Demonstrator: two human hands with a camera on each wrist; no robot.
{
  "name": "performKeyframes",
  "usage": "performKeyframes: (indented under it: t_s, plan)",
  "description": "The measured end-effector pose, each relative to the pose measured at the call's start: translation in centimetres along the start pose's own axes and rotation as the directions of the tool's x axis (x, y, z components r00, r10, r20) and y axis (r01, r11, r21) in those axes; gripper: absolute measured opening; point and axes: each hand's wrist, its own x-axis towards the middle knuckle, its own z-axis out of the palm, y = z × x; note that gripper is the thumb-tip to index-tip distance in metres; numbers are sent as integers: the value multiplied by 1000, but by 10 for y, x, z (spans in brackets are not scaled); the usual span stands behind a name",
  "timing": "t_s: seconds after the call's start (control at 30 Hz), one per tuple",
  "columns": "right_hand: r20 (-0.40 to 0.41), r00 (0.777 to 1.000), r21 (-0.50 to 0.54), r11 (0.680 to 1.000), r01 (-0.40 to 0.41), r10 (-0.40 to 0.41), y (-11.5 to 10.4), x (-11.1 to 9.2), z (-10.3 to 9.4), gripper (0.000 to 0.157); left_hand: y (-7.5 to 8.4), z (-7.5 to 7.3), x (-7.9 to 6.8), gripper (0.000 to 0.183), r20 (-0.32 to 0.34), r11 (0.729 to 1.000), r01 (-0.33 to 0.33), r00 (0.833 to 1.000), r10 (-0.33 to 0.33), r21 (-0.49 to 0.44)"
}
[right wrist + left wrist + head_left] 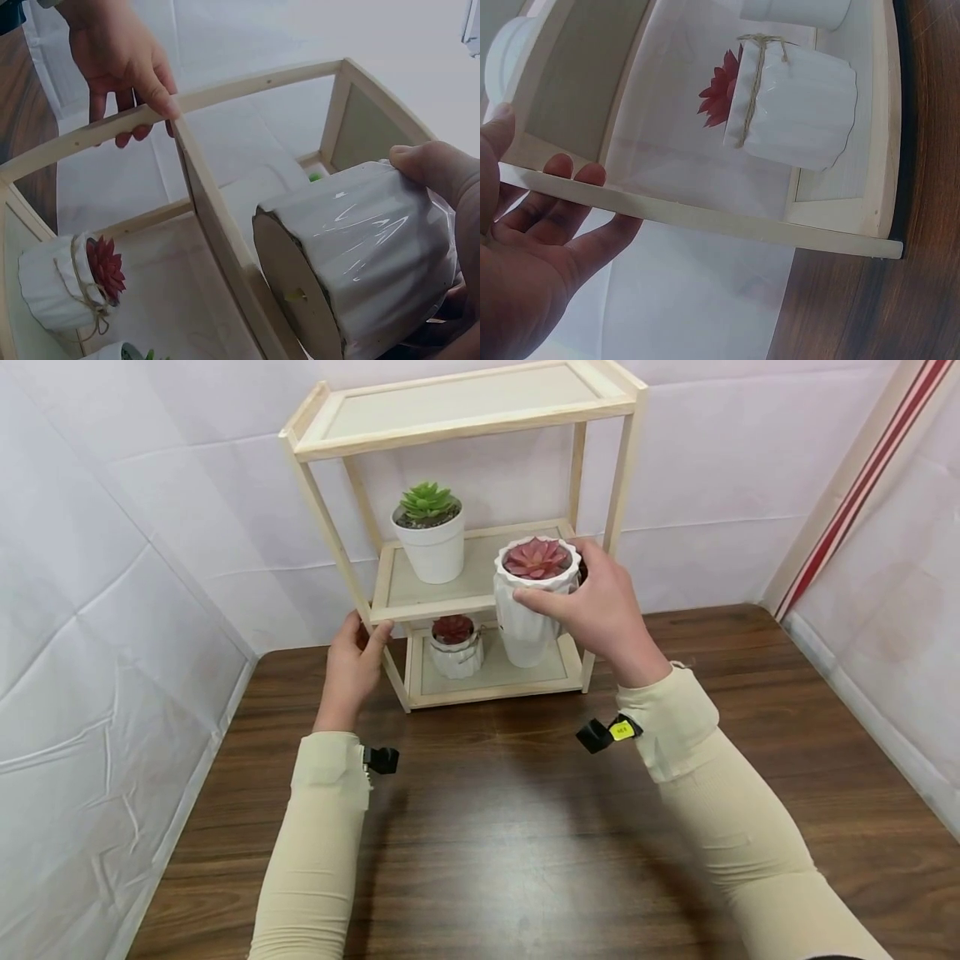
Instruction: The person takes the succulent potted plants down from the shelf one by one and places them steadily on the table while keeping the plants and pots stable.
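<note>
In the head view, your right hand [606,610] is spread around the tall white pot [519,618] with the red plant [537,558], right of upper centre, thumb at the near side. Your left hand [351,668], left of centre, grips the wooden rack [465,432].

In the left wrist view, those fingers curl over a rack post, at left; a small white pot [806,109] sits upper right.

In the right wrist view, the tall pot fills the lower right, held by your thumb and fingers.
</note>
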Motion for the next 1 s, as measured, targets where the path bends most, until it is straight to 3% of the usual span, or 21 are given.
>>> performKeyframes:
  t_s: [0.67,1.0]
  plan:
    - [-5,997,34,996,81,-81,10,-25,-9,80,-1,0,0,59,-1,1000,-2,1000,2,9]
    - [-17,997,7,997,74,-74,23,-34,-10,79,-1,0,-1,59,-2,1000,-13,1000,13,-6]
